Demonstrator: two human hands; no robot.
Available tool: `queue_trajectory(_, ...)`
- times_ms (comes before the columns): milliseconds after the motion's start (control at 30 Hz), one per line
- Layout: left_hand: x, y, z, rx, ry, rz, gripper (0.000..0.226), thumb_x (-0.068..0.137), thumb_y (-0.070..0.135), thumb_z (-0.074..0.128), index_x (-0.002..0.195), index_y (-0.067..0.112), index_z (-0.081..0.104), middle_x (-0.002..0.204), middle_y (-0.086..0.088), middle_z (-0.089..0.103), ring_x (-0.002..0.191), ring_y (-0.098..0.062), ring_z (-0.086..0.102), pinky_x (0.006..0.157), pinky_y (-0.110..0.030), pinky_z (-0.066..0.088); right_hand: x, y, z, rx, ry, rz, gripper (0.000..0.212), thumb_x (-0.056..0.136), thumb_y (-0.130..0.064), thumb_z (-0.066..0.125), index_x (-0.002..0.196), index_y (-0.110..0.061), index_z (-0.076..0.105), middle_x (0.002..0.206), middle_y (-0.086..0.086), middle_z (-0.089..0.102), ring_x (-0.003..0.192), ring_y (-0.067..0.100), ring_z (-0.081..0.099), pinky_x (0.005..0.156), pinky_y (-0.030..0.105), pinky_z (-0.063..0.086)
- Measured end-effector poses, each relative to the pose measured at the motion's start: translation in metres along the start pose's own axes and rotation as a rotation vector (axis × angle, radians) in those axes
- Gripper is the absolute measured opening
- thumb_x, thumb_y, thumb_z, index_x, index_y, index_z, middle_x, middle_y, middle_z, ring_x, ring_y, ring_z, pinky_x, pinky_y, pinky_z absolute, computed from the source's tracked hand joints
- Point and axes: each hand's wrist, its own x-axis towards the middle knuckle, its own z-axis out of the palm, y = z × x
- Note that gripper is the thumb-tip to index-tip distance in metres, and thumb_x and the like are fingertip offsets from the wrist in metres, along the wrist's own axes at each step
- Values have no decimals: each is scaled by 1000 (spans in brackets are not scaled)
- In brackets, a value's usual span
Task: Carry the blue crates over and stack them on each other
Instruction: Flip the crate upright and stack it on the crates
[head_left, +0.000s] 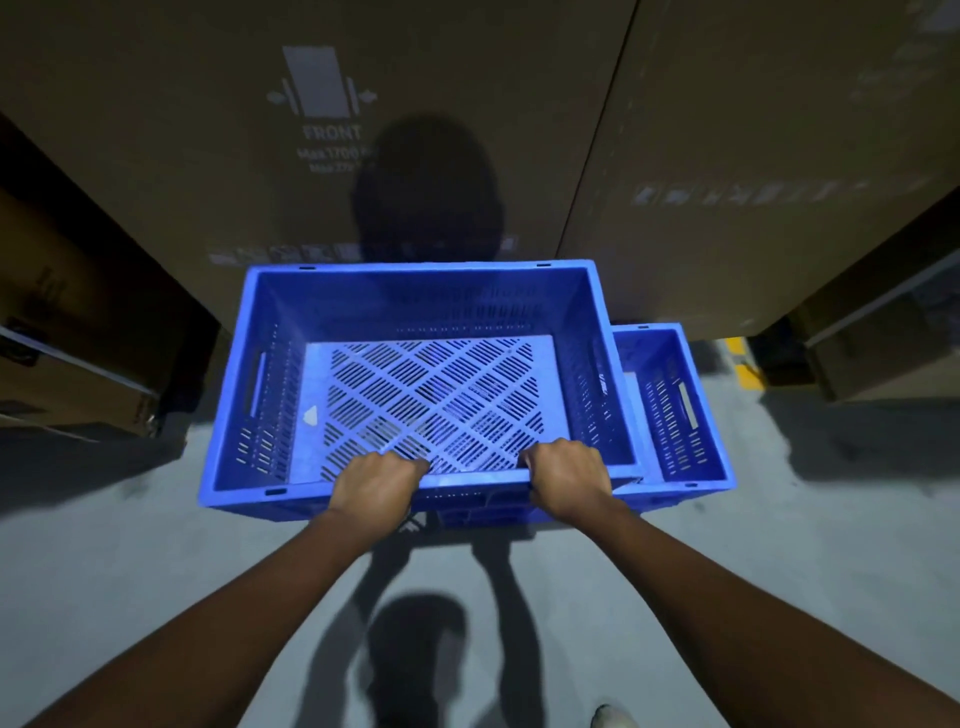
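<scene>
A large blue slotted crate (426, 374) fills the middle of the head view, held above the floor. My left hand (376, 486) and my right hand (566, 480) both grip its near rim, fingers curled over the edge into the crate. A second blue crate (675, 400) stands lower and to the right, mostly covered by the held one; only its right side and handle slot show. The held crate is empty.
Tall cardboard boxes (363, 130) form a wall just behind the crates, one marked FRONT. More boxes (78, 338) stand at the left and at the right (883, 332). Grey concrete floor (156, 571) lies below, with a yellow marking (740, 358) at the right.
</scene>
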Motion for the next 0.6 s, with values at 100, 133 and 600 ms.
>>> queue_trajectory(100,9,18,-5,0,-6,9,26,84,17,53,110,23,56,101,-9,69,98,-35,65,79,-41,50,-1,20,2,-6,-1,21,30,79,-19,58,107,-27,67,99,5,70,93,31,65,77,35,48)
queue_trajectory(133,12,23,-7,-1,-7,14,27,84,16,53,110,23,55,101,-9,69,97,-35,65,78,-40,49,-1,26,2,-4,-1,25,31,79,-20,58,108,-27,67,100,5,70,94,31,65,78,35,48)
queue_trajectory(600,42,103,-35,-16,-6,50,26,84,8,51,107,19,56,98,-10,68,93,-35,65,69,-38,45,-12,112,1,-4,3,74,29,78,-19,56,103,-26,67,96,4,70,91,31,65,74,33,45)
